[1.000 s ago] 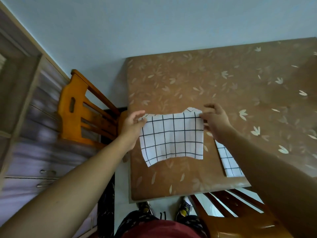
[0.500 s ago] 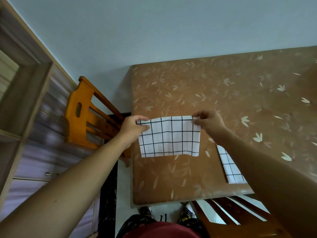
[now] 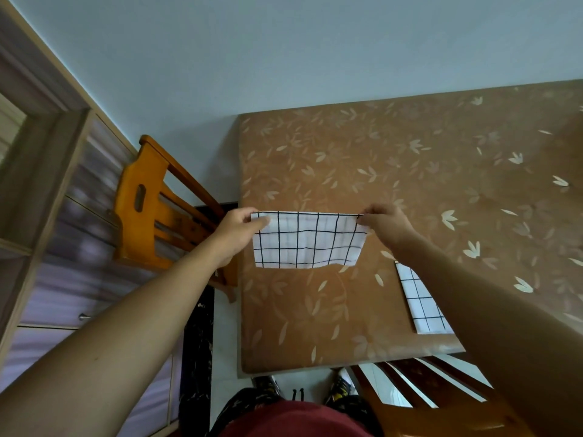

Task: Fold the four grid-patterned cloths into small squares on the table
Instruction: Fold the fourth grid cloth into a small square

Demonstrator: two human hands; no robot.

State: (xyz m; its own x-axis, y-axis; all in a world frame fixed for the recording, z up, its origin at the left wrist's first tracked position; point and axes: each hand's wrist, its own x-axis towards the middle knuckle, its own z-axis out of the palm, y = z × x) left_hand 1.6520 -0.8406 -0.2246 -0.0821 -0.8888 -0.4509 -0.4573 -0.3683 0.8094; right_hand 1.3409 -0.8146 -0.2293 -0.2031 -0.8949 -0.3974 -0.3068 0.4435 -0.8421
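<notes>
The left grip (image 3: 235,234) and right grip (image 3: 383,227) are each pinching a top corner of the grid-patterned cloth (image 3: 307,244), holding it stretched over the desk (image 3: 410,152).

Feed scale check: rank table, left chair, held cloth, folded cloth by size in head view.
1. table
2. left chair
3. held cloth
4. folded cloth, partly hidden by the right arm, so uncertain.
</notes>
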